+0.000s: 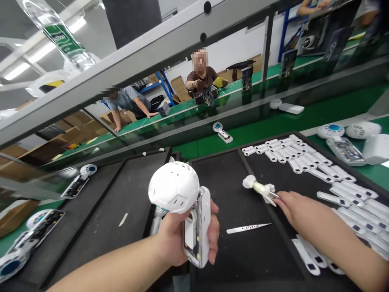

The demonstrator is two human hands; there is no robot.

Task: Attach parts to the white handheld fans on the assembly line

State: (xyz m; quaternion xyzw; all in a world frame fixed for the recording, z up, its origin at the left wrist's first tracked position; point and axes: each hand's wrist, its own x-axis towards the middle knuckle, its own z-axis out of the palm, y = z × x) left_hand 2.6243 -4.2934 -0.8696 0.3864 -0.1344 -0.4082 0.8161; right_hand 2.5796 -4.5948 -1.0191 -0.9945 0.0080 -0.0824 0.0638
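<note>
My left hand is closed around the handle of a white handheld device. The device has a round, vented head, and its handle's open side shows parts inside. Between the fingers of my right hand is a thin metal tool with white, crumpled material and a rounded white end; its exact kind is unclear. White tweezers with small dark dots lie on the black mat between my hands. To the right, many slim white handle covers with dark windows lie in rows.
More opened devices rest at the left and the right. Another opened device lies on the green conveyor belt. A metal beam crosses above. Two people work across the line. A plastic bottle stands upper left.
</note>
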